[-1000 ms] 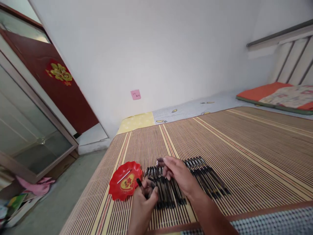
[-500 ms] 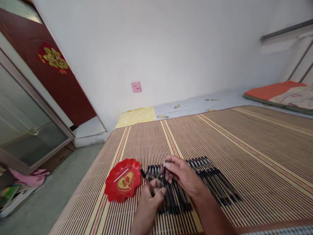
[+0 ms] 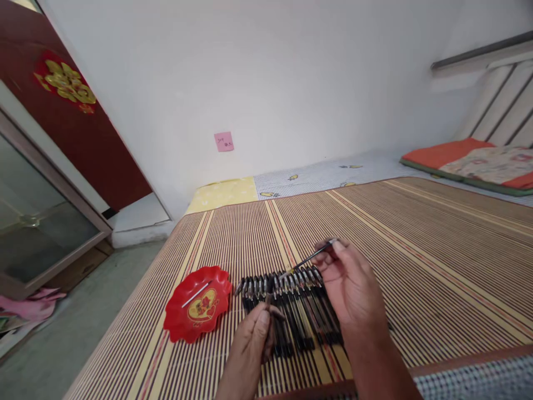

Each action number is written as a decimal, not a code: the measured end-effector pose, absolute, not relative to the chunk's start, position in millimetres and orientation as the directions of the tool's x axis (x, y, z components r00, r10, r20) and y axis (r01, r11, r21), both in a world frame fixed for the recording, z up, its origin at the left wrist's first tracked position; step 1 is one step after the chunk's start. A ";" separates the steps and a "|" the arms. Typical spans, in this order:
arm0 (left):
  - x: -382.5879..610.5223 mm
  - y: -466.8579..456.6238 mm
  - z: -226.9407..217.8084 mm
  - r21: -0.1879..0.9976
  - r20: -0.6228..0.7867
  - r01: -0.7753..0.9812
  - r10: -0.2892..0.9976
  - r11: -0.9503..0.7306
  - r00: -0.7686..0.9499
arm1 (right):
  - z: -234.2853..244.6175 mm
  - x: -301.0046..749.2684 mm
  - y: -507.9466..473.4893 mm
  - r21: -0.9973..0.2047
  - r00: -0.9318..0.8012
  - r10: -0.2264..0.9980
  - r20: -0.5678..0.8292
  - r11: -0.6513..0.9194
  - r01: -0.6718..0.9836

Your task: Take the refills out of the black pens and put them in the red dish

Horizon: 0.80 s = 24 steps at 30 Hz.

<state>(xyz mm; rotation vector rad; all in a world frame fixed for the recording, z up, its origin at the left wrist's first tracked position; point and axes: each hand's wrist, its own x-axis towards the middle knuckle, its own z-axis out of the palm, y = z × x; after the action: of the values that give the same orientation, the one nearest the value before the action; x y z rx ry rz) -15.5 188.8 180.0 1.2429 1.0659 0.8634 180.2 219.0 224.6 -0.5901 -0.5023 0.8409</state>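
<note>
My left hand [image 3: 252, 333] is closed around a dark pen barrel [image 3: 268, 301], which points up and away from me. Up and to the right, my right hand [image 3: 347, 272] pinches the metal tip of a thin black pen refill [image 3: 310, 257]. The refill slants down to the left, its pale end near the top of the left hand's barrel; I cannot tell whether they touch. Behind and between the hands, several black pens [image 3: 306, 319] lie side by side in a row on the striped mat [image 3: 233, 239]. My right forearm hides part of the row.
A red scalloped dish [image 3: 175, 316] with a thin white stick [image 3: 195, 295] in it sits left of the pens. At the back are a white wall with a pink note [image 3: 224, 141] and a folded orange pad [image 3: 449, 153]. A glass-panelled cabinet [image 3: 41, 222] stands on the left.
My right hand has moved up and right with the refill, away from my left hand. The barrel in my left hand has turned from leaning left to nearly upright. The view has shifted slightly.
</note>
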 end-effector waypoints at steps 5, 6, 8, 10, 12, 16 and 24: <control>-15.1 190.8 178.5 0.990 -0.085 0.133 0.968 0.054 0.236 | 231.5 182.2 214.5 -0.652 0.634 0.738 0.233 0.602 -0.461; -14.8 190.7 178.6 0.989 -0.078 0.144 0.967 0.043 0.242 | 231.9 182.2 214.3 -0.660 0.627 0.740 0.244 0.601 -0.452; -14.5 189.8 179.0 0.987 -0.071 0.156 0.962 0.030 0.263 | 232.2 182.0 214.2 -0.672 0.609 0.750 0.258 0.592 -0.444; -14.8 188.2 179.7 0.986 -0.067 0.163 0.960 0.023 0.272 | 232.4 181.9 213.8 -0.685 0.591 0.761 0.266 0.581 -0.440; -15.4 186.7 180.6 0.985 -0.071 0.173 0.962 0.026 0.265 | 232.8 182.1 213.0 -0.689 0.581 0.768 0.268 0.575 -0.441; -17.3 186.6 183.7 0.980 -0.073 0.199 0.947 0.010 0.312 | 234.3 182.5 210.6 -0.655 0.589 0.762 0.269 0.593 -0.468; -25.0 192.6 178.4 0.958 -0.037 0.280 0.933 -0.069 0.358 | 235.4 184.5 208.6 -0.688 0.543 0.796 0.269 0.553 -0.470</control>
<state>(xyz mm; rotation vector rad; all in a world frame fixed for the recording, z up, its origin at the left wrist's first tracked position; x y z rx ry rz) -25.0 192.6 178.4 1.5823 1.1197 0.7881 184.5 208.6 235.4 -0.5957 -0.6144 0.8062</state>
